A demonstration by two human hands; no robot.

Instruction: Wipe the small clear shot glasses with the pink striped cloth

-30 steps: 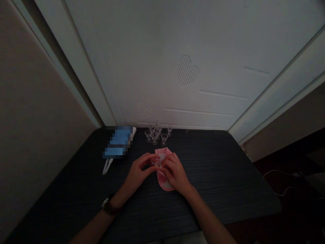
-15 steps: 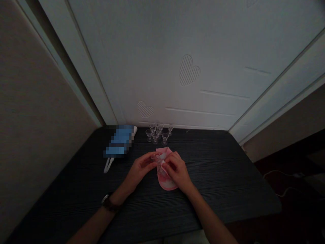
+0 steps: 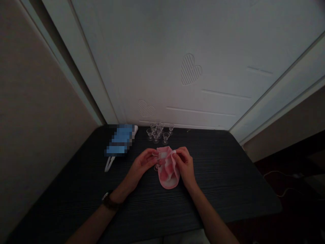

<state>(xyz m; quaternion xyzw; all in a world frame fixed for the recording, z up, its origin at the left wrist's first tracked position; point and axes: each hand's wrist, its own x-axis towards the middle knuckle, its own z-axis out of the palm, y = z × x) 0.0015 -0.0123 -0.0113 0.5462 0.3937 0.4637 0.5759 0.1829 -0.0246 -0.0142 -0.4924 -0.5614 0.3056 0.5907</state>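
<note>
My left hand (image 3: 142, 166) grips a small clear stemmed glass (image 3: 156, 162) by its bowl, fingers and thumb closed round it, its foot low at the tabletop. Beside it, my right hand (image 3: 185, 163) pinches the upper right edge of a pink and white cloth (image 3: 169, 174). Part of the cloth is lifted in folds, while its rounded lower end lies toward me. The glass is at the cloth's left edge; whether the two touch I cannot tell. Several more small stemmed glasses (image 3: 156, 135) stand upright in a group beyond my hands.
On the left of the dark table (image 3: 223, 183) lies a blurred-out blue and white object (image 3: 120, 139) with a white loop (image 3: 109, 164) at its near end. A white panel with embossed hearts (image 3: 191, 69) rises behind the table. A wall stands at the left.
My right hand has moved right and away from the glass, pulling the cloth's edge up with it. My left hand keeps its hold on the glass.
</note>
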